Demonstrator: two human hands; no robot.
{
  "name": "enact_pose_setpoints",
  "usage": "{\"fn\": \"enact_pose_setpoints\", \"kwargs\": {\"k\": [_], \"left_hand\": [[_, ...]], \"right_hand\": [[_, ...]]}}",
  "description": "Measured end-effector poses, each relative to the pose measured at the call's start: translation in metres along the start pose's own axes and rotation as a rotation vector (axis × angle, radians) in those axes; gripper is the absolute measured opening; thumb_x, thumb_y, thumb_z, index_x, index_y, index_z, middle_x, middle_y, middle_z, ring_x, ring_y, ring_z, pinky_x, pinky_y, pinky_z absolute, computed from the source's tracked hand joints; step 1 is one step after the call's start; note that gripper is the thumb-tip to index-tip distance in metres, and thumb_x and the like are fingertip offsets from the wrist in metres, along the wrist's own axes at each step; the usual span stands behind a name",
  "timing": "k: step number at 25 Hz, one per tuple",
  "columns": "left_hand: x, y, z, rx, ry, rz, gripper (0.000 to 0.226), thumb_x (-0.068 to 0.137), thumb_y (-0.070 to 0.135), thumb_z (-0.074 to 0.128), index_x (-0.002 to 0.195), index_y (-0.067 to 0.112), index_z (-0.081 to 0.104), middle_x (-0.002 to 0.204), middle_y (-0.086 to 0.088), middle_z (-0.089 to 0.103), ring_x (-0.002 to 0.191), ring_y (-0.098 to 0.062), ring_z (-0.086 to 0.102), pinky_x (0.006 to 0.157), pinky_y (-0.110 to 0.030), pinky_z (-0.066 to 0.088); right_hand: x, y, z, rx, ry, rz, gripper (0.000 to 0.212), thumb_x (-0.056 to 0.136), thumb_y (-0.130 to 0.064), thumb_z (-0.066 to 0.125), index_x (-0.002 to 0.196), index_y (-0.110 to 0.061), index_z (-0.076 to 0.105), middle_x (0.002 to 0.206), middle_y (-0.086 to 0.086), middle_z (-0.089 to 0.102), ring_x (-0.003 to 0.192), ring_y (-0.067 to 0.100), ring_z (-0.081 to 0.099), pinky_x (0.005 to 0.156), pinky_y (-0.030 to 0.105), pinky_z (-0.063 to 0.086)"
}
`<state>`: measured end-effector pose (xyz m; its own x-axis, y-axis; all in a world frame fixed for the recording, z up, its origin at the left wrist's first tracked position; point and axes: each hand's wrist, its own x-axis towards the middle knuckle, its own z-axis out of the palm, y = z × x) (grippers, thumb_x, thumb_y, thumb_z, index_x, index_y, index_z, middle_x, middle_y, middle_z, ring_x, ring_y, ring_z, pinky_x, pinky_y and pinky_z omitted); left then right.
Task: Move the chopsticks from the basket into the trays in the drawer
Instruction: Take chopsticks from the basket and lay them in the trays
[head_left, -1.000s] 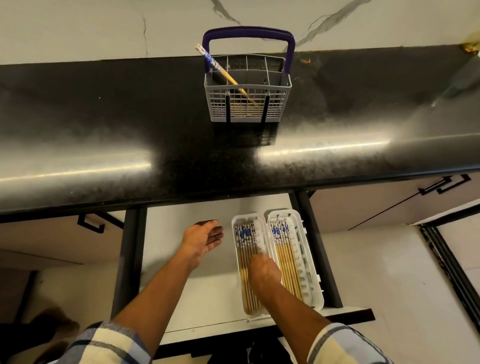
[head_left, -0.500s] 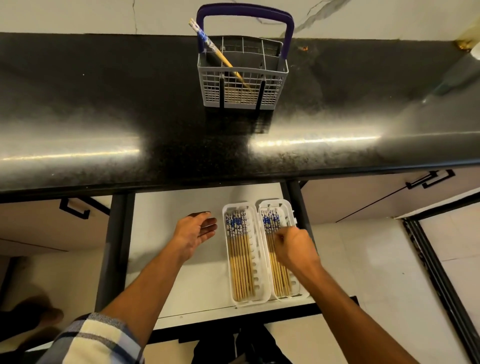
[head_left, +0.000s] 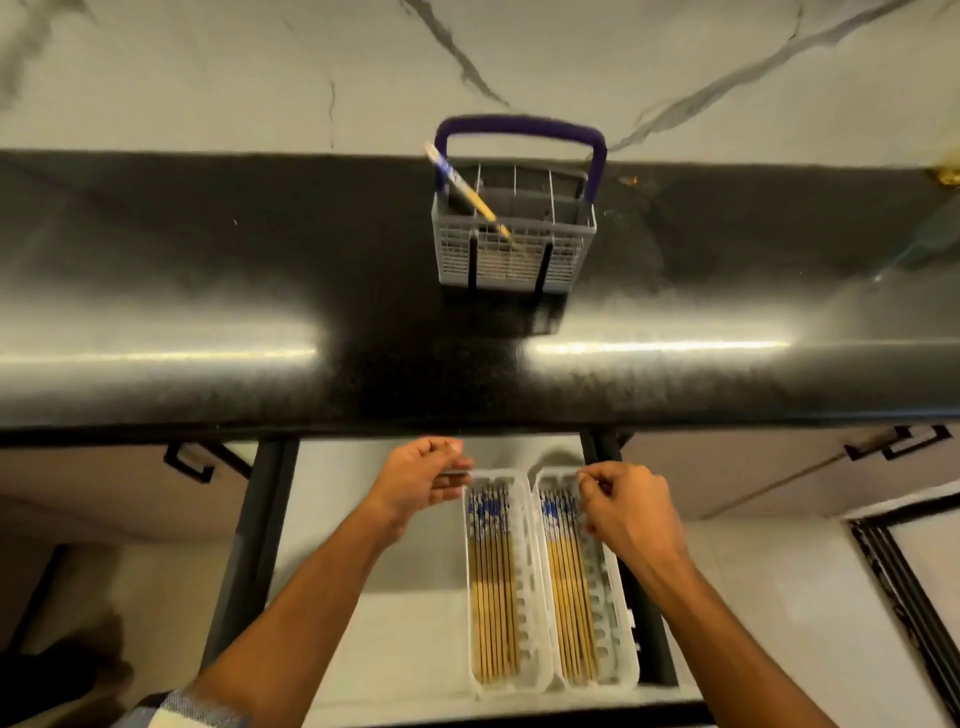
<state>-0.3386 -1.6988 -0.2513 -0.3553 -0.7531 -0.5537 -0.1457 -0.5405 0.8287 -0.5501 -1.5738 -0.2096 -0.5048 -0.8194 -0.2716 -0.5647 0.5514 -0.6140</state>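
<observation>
- The wall (head_left: 208, 67) behind was pale marble with grey veins, smooth and flat.
- The counter (head_left: 208, 270) was a long dark polished slab running left to right, speckled, with bright streaks of glare along its rounded front edge.
- The drawer (head_left: 395, 613) stood pulled out below the counter edge, its floor pale and smooth, with dark rails on both sides.
- The basket (head_left: 511, 254) stood upright on the counter near the wall, a grey plastic grid box with a purple arched handle. One chopstick (head_left: 470, 195) leaned inside it, its blue-patterned top pointing up and left past the handle, its wooden tip down in the basket.
- Two white plastic trays lay side by side in the right part of the drawer, touching, long axes running front to back: the left tray (head_left: 527, 597) and the right tray (head_left: 618, 623), both with slotted ribs.
- The chopsticks in the left tray (head_left: 493, 587) and those in the right tray (head_left: 569, 592) lay flat and parallel along the trays, blue-and-white ends toward the counter, bare yellow wood toward the person.
- The left hand (head_left: 421, 478) hovered by the far left corner of the left tray, fingers loosely curled; whether it touched or held anything could not be told.
- The right hand (head_left: 628, 506) was curled over the far end of the right tray, fingertips pinched together; what they pinched, if anything, could not be told.
</observation>
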Motion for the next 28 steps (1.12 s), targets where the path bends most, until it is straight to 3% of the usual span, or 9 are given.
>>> {"fn": "enact_pose_setpoints", "kwargs": {"k": [7,9,11,16,22,25,28], "left_hand": [[0.005,0.138,0.001,-0.037,0.02,0.254,0.017,0.099,0.016,0.056,0.11,0.008,0.066,0.098,-0.013,0.076,0.091,-0.026,0.073,0.086,-0.04,0.06],[0.001,0.175,-0.01,-0.083,0.073,0.318,0.018,0.1,0.014,0.053,0.11,0.007,0.066,0.099,-0.015,0.075,0.092,-0.027,0.072,0.09,-0.043,0.058],[-0.004,0.194,-0.024,-0.133,0.12,0.356,0.019,0.1,0.014,0.053,0.111,0.005,0.066,0.1,-0.018,0.075,0.095,-0.03,0.072,0.091,-0.044,0.057],[-0.011,0.18,-0.055,-0.187,0.179,0.295,0.02,0.099,0.012,0.052,0.11,0.002,0.066,0.1,-0.022,0.075,0.1,-0.038,0.071,0.088,-0.044,0.058],[-0.009,0.156,-0.084,-0.298,0.201,0.199,0.025,0.097,0.007,0.053,0.115,-0.009,0.062,0.107,-0.033,0.069,0.107,-0.049,0.064,0.101,-0.057,0.048],[-0.009,0.155,-0.088,-0.342,0.183,0.174,0.026,0.097,0.005,0.053,0.116,-0.01,0.061,0.107,-0.034,0.068,0.105,-0.047,0.062,0.105,-0.059,0.044],[-0.012,0.16,-0.088,-0.372,0.163,0.188,0.026,0.097,0.007,0.053,0.116,-0.008,0.062,0.108,-0.033,0.069,0.109,-0.049,0.064,0.1,-0.056,0.049]], "right_hand": [[0.08,-0.138,-0.053,0.209,0.148,-0.393,0.019,0.095,-0.023,0.062,0.078,-0.023,0.072,0.064,-0.001,0.07,0.055,0.01,0.068,0.059,0.031,0.061],[0.109,-0.173,-0.056,0.178,0.168,-0.476,0.011,0.093,-0.024,0.064,0.091,-0.022,0.075,0.072,-0.003,0.072,0.062,0.009,0.068,0.063,0.027,0.059],[0.14,-0.204,-0.052,0.084,0.182,-0.515,0.018,0.094,-0.029,0.063,0.108,-0.021,0.072,0.082,-0.005,0.072,0.069,0.007,0.065,0.063,0.023,0.054],[0.204,-0.258,-0.038,-0.187,0.183,-0.449,0.025,0.099,-0.032,0.054,0.118,-0.018,0.063,0.107,0.004,0.066,0.091,0.022,0.063,0.074,0.036,0.052],[0.237,-0.26,-0.016,-0.501,0.244,-0.443,0.026,0.099,-0.03,0.052,0.109,-0.011,0.067,0.107,0.009,0.067,0.104,0.027,0.058,0.081,0.042,0.052],[0.238,-0.262,-0.018,-0.491,0.23,-0.43,0.022,0.099,-0.02,0.051,0.109,-0.01,0.067,0.106,0.011,0.067,0.103,0.028,0.059,0.08,0.04,0.051],[0.228,-0.266,-0.034,-0.312,0.273,-0.379,0.021,0.099,-0.026,0.054,0.101,-0.012,0.069,0.09,0.005,0.067,0.083,0.022,0.064,0.071,0.038,0.055]]}}
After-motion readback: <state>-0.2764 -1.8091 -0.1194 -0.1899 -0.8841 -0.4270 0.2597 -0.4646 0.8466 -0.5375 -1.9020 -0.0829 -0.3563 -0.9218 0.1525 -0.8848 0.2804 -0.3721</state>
